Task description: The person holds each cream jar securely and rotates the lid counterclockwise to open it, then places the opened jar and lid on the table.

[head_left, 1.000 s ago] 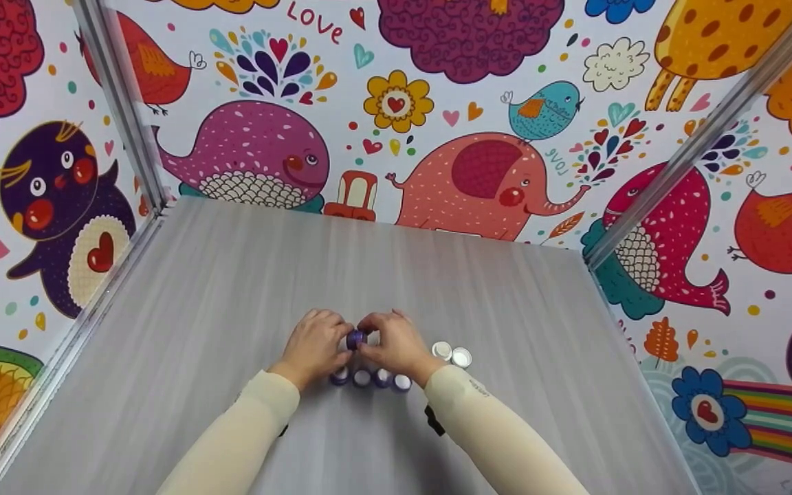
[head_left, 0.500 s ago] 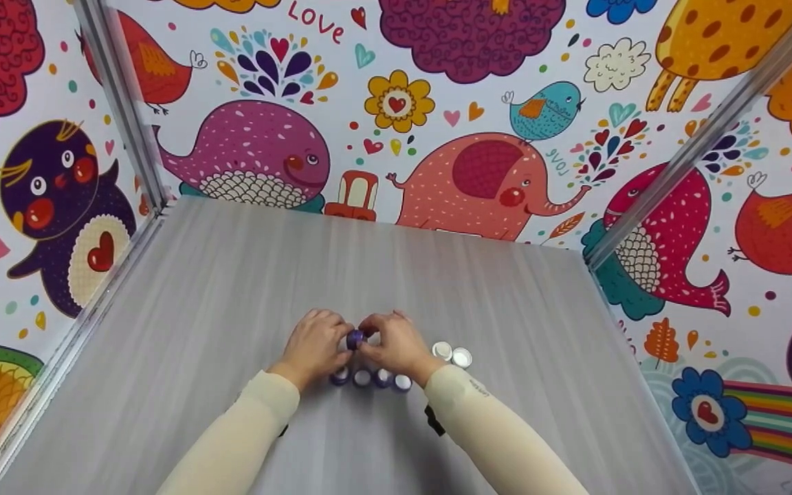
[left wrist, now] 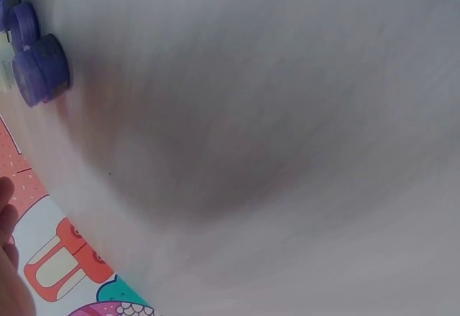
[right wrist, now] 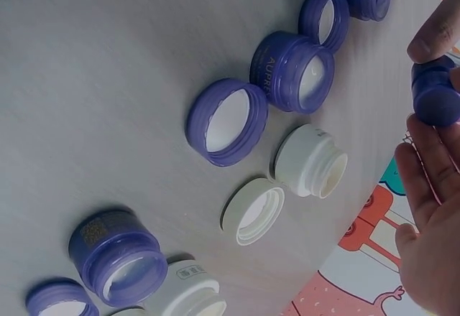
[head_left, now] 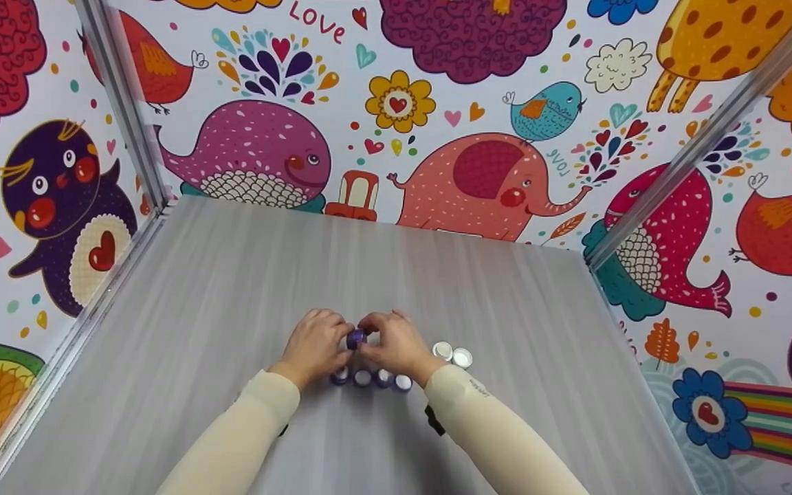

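Note:
My left hand [head_left: 315, 344] and right hand [head_left: 396, 344] meet over the table around a small purple jar [head_left: 356, 338]. Fingers of both pinch it from either side, hiding part of it. In the right wrist view, the held jar [right wrist: 437, 100] has its round end facing the camera, between a thumb above and fingers below. Just in front of the hands, a row of purple jars and lids lies with pale insides up, among them an open jar [right wrist: 295, 72] and a lid [right wrist: 227, 122]. To the right of my right hand are an open white jar [head_left: 443, 351] and its white lid [head_left: 462, 357].
The right wrist view also has another purple jar [right wrist: 118, 255], a purple lid [right wrist: 61, 301] and a white jar [right wrist: 187, 287] at the lower left. Cartoon-printed walls [head_left: 396, 185] and metal posts [head_left: 128, 103] bound the grey table [head_left: 265, 268].

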`<state>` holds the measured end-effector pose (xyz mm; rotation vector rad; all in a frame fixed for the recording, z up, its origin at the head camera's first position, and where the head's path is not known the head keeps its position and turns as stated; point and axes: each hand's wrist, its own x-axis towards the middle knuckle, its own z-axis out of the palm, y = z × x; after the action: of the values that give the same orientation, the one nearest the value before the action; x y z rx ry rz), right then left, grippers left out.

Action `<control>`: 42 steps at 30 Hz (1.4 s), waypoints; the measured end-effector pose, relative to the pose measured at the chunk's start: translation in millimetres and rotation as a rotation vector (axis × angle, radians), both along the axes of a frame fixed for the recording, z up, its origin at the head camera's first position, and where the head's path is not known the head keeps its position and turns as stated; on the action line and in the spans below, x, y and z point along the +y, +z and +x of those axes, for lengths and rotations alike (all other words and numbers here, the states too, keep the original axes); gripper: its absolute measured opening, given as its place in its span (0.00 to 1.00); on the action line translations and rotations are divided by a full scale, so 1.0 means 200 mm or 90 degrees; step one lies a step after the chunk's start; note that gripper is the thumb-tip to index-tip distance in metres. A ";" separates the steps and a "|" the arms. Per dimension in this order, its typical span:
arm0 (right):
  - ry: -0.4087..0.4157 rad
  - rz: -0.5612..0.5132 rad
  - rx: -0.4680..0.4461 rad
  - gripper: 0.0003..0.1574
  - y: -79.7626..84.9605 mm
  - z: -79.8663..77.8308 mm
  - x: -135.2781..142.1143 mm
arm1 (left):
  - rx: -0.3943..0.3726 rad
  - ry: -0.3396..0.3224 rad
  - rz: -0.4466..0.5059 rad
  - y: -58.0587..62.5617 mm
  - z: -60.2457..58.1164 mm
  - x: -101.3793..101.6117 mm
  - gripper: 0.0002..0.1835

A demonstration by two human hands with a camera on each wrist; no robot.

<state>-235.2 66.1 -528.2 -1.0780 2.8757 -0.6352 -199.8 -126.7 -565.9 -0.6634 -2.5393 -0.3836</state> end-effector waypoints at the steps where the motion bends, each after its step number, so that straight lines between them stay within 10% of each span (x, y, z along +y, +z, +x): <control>1: -0.003 0.003 -0.005 0.20 0.00 0.00 0.00 | 0.000 0.000 -0.002 0.00 0.00 0.00 0.19; 42: -0.014 -0.020 0.002 0.15 -0.01 -0.01 0.00 | -0.034 0.025 -0.007 -0.02 0.01 -0.04 0.18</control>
<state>-236.7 65.5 -529.3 -1.0547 2.8935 -0.6822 -197.1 -134.6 -569.2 -0.6130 -2.6028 -0.3794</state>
